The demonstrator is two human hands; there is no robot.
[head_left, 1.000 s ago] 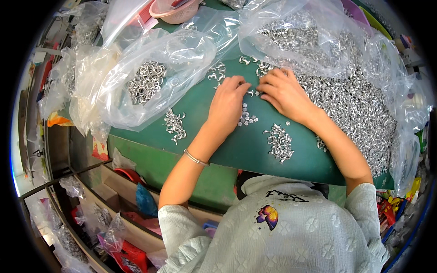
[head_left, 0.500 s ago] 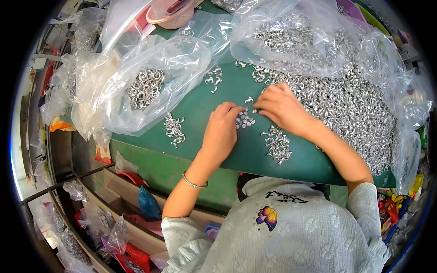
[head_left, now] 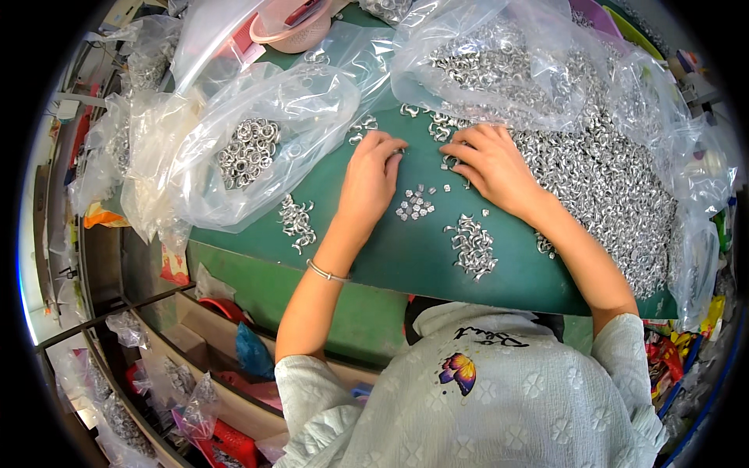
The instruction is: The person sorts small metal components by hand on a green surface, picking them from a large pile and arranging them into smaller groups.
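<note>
My left hand (head_left: 370, 176) is closed in a pinch just right of a few curved silver metal pieces (head_left: 363, 126); whatever lies between its fingertips is too small to make out. My right hand (head_left: 495, 170) curls its fingers at the edge of the big heap of curved metal pieces (head_left: 616, 187), with a small curved metal piece (head_left: 448, 162) between thumb and fingers. Between and below the hands lies a cluster of small grey metal bits (head_left: 413, 204). Nearer to me is a little pile of curved pieces (head_left: 473, 248), and another small pile (head_left: 296, 221) lies to the left.
An open clear plastic bag (head_left: 312, 101) with metal rings (head_left: 250, 153) lies on the green table (head_left: 374, 261). Another clear bag (head_left: 421, 74) covers part of the heap. A pink basket (head_left: 300, 35) stands at the back. Drawers (head_left: 211, 327) sit below left.
My left hand has moved up and away from the grey bits, which now show in full. My right hand has shifted slightly and lies over pieces at the heap's edge.
</note>
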